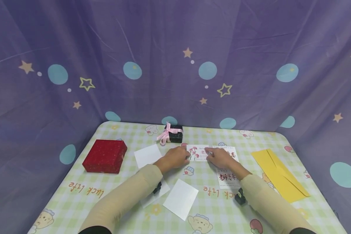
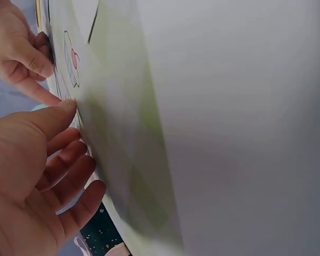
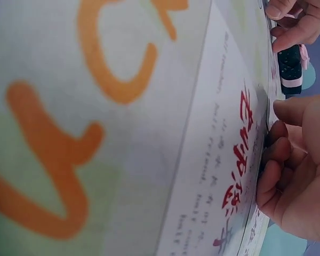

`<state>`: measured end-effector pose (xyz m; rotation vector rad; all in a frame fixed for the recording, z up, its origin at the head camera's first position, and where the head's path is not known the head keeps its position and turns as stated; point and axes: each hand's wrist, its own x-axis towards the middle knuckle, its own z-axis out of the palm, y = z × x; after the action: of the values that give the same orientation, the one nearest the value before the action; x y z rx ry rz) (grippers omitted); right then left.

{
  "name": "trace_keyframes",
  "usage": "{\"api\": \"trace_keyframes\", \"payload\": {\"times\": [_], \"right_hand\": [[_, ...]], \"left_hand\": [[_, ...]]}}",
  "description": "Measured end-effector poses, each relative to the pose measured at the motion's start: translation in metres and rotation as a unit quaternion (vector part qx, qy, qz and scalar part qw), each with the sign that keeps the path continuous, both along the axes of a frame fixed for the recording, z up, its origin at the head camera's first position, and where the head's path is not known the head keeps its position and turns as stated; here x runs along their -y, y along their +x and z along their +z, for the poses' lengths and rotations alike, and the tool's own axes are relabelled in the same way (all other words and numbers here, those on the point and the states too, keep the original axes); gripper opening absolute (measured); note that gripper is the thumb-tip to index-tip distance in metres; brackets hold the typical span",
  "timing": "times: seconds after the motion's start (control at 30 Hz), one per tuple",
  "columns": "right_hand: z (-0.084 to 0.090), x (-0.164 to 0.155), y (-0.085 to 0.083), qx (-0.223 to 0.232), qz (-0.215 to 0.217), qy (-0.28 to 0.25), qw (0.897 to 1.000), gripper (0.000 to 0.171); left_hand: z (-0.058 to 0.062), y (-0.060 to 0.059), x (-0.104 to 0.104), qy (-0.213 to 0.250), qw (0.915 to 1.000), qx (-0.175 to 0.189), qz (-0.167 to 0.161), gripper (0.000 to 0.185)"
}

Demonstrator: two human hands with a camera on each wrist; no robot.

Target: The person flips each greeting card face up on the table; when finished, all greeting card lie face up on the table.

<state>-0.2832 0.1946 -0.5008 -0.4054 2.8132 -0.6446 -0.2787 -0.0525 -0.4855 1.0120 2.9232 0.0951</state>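
Observation:
A white card with pink flowers and red lettering (image 1: 201, 155) lies near the table's far middle, between both hands. At its left edge, my left hand (image 1: 176, 157) holds it with thumb and fingertips. My right hand (image 1: 222, 158) pinches the right edge, its index finger reaching over the card's corner. The left wrist view shows the left hand (image 2: 37, 176) with fingers gently bent; the card's edge is barely visible there. Under and beside the right hand are two red-lettered cards, an upper one (image 1: 232, 151) and a lower one (image 1: 228, 180); the right forearm partly covers them.
Blank white cards lie around my left forearm: one behind (image 1: 147, 154), one partly under it (image 1: 161, 196), one in front (image 1: 180, 199). A red box (image 1: 103, 156) stands left, a dark box with pink ribbon (image 1: 176, 136) at the back, a yellow envelope (image 1: 280, 175) right.

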Motion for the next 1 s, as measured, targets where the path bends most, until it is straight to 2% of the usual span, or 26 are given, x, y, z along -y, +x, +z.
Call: {"api": "trace_keyframes", "payload": {"times": [0.13,0.33,0.5,0.73,1.0], "right_hand": [[0.004,-0.002,0.004,-0.003,0.012,-0.009,1.0,0.054],[0.019,-0.001,0.015,-0.049,0.037,-0.05,0.997,0.05],[0.025,0.007,0.035,-0.054,0.091,-0.072,0.992,0.047],[0.022,0.026,0.064,-0.026,0.148,-0.085,0.985,0.049],[0.015,0.041,0.075,-0.001,0.205,-0.102,0.973,0.053]], "left_hand": [[0.003,0.004,0.003,-0.001,0.9999,0.017,0.002,0.029],[0.016,0.015,0.014,0.013,0.9995,0.03,0.003,0.045],[0.024,0.03,0.029,0.025,0.998,0.058,-0.008,0.046],[0.02,0.055,0.051,0.026,0.9946,0.09,-0.045,0.059],[0.015,0.087,0.071,0.028,0.9926,0.111,-0.041,0.069]]}}
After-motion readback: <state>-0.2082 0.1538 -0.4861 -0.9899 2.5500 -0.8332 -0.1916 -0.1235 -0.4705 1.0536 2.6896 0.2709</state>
